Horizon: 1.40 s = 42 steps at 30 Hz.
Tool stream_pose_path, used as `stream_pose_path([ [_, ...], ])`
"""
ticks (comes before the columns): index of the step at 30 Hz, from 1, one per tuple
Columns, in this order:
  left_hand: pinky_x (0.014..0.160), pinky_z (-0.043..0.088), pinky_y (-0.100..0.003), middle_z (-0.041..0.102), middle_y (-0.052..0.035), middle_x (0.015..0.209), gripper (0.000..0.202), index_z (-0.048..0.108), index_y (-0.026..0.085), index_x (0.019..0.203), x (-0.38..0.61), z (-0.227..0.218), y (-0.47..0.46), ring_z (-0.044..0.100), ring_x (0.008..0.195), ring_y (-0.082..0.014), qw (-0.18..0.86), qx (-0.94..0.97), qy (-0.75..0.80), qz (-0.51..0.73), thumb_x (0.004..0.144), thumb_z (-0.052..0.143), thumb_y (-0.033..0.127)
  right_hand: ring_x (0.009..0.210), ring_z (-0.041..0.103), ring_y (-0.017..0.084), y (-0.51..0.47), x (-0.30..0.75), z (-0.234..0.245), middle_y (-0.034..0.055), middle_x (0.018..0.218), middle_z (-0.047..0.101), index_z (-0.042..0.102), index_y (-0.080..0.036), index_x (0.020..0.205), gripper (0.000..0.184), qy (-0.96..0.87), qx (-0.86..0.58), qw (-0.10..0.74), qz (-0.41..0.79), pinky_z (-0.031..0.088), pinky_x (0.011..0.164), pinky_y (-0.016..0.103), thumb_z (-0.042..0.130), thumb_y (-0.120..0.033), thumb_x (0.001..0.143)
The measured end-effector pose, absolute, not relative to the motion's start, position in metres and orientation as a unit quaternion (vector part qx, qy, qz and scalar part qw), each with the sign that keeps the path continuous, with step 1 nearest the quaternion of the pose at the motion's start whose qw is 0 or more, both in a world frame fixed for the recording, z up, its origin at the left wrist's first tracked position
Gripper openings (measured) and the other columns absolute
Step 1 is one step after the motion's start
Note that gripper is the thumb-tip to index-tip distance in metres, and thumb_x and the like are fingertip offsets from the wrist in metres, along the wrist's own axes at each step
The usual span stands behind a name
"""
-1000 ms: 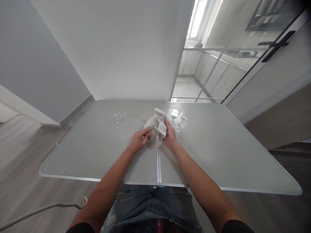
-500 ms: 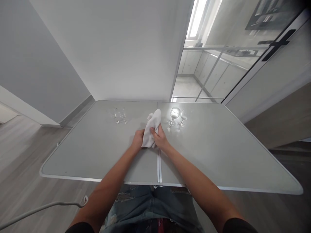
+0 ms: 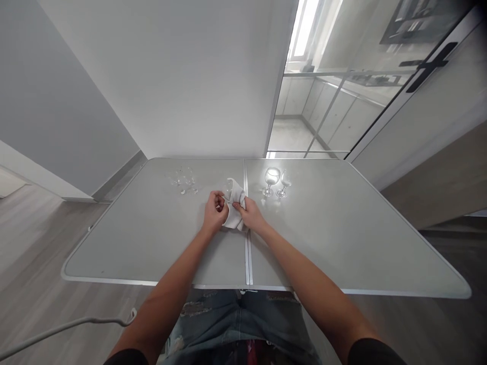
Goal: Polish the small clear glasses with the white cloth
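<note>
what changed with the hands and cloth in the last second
The right hand drew left, away from the two stemmed glasses, and the white cloth, loose and raised before, is now bunched low between it and the left hand. The right grips it; the left is fisted beside it. The glasses stayed put.

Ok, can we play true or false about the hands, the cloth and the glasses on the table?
1. The left hand and right hand both touch the cloth. True.
2. The cloth is red. False: it is white.
3. Two stemmed glasses stand to the right of the cloth. True.
4. Those glasses lie on the floor. False: they stand upright on the table.
</note>
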State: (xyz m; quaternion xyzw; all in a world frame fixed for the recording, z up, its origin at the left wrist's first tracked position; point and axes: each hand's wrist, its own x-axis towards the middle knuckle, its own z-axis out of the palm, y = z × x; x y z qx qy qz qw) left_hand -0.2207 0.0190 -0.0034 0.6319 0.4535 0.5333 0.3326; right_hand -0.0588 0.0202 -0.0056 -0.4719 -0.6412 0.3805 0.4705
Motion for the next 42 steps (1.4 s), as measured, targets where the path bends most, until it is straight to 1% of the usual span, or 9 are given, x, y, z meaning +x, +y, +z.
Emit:
stream_pose_path([
  [3, 0.061, 0.044, -0.02, 0.059, -0.004, 0.099, 0.046, 0.056, 0.022, 0.126, -0.221, -0.003, 0.023, 0.056, 0.085, -0.0148, 0.407, 0.601, 0.404, 0.557, 0.083, 0.069, 0.034, 0.07, 0.055, 0.018, 0.02, -0.058, -0.004, 0.0016, 0.075, 0.065, 0.063, -0.018, 0.081, 0.026, -0.653, -0.465, 0.457, 0.386, 0.043, 0.066, 0.029, 0.059, -0.044, 0.088],
  [9, 0.062, 0.048, -0.022, 0.065, -0.0106, 0.117, 0.054, 0.062, 0.019, 0.123, -0.224, -0.005, 0.026, 0.063, 0.089, -0.0168, 0.45, 0.538, 0.402, 0.589, 0.082, 0.074, 0.053, 0.06, 0.046, 0.014, 0.017, -0.06, -0.003, -0.0019, 0.062, 0.056, 0.059, -0.019, 0.068, 0.039, -0.592, -0.451, 0.464, 0.48, 0.036, 0.057, 0.026, 0.067, -0.054, 0.082],
  [14, 0.058, 0.052, -0.022, 0.067, -0.0096, 0.111, 0.052, 0.063, 0.018, 0.119, -0.227, -0.005, 0.025, 0.064, 0.079, -0.0139, 0.413, 0.496, 0.416, 0.641, 0.082, 0.075, 0.052, 0.065, 0.051, 0.017, 0.019, -0.047, 0.006, 0.0007, 0.067, 0.057, 0.06, -0.02, 0.077, 0.04, -0.456, -0.52, 0.577, 0.435, 0.041, 0.06, 0.028, 0.055, -0.057, 0.091],
  [20, 0.061, 0.06, -0.026, 0.065, -0.0096, 0.112, 0.051, 0.062, 0.019, 0.122, -0.222, -0.007, 0.021, 0.064, 0.083, -0.0154, 0.433, 0.516, 0.397, 0.624, 0.084, 0.072, 0.051, 0.096, 0.059, 0.023, 0.023, -0.032, 0.009, 0.0069, 0.099, 0.066, 0.061, -0.021, 0.111, 0.028, -0.405, -0.569, 0.672, 0.248, 0.045, 0.086, 0.034, 0.057, -0.039, 0.089],
  [26, 0.067, 0.063, -0.028, 0.063, -0.011, 0.118, 0.052, 0.059, 0.02, 0.123, -0.218, -0.006, 0.019, 0.065, 0.09, -0.0167, 0.458, 0.514, 0.373, 0.622, 0.084, 0.072, 0.051, 0.103, 0.06, 0.024, 0.016, -0.042, 0.009, 0.0069, 0.115, 0.064, 0.07, -0.021, 0.073, 0.017, -0.578, -0.451, 0.624, 0.27, 0.045, 0.092, 0.034, 0.053, -0.017, 0.074],
  [28, 0.069, 0.063, -0.028, 0.062, -0.0109, 0.12, 0.052, 0.058, 0.021, 0.124, -0.218, -0.006, 0.018, 0.065, 0.09, -0.0164, 0.449, 0.518, 0.373, 0.625, 0.084, 0.072, 0.051, 0.093, 0.061, 0.022, 0.015, -0.043, 0.006, 0.005, 0.103, 0.067, 0.068, -0.021, 0.067, 0.021, -0.595, -0.448, 0.605, 0.281, 0.046, 0.086, 0.034, 0.049, -0.015, 0.07],
  [32, 0.071, 0.063, -0.029, 0.06, -0.0101, 0.121, 0.049, 0.057, 0.023, 0.124, -0.22, -0.006, 0.018, 0.063, 0.091, -0.0156, 0.44, 0.507, 0.36, 0.648, 0.086, 0.071, 0.051, 0.067, 0.051, 0.019, 0.02, -0.036, -0.003, -0.0002, 0.065, 0.056, 0.066, -0.024, 0.069, 0.024, -0.584, -0.489, 0.579, 0.291, 0.042, 0.07, 0.031, 0.044, -0.014, 0.068],
  [39, 0.071, 0.062, -0.031, 0.062, -0.01, 0.119, 0.058, 0.06, 0.022, 0.123, -0.219, -0.008, 0.018, 0.062, 0.079, -0.0122, 0.527, 0.516, 0.288, 0.611, 0.081, 0.07, 0.061, 0.088, 0.055, 0.022, 0.031, -0.027, 0.002, 0.0051, 0.094, 0.063, 0.066, -0.022, 0.091, 0.018, -0.577, -0.541, 0.569, 0.223, 0.043, 0.086, 0.035, 0.052, -0.024, 0.081],
  [42, 0.077, 0.061, -0.032, 0.063, -0.0116, 0.122, 0.058, 0.059, 0.022, 0.125, -0.218, -0.01, 0.019, 0.065, 0.086, -0.0146, 0.516, 0.517, 0.292, 0.618, 0.082, 0.072, 0.058, 0.084, 0.057, 0.021, 0.025, -0.033, 0.011, 0.0047, 0.089, 0.063, 0.068, -0.021, 0.088, 0.02, -0.633, -0.492, 0.527, 0.281, 0.044, 0.084, 0.034, 0.052, -0.034, 0.089],
])
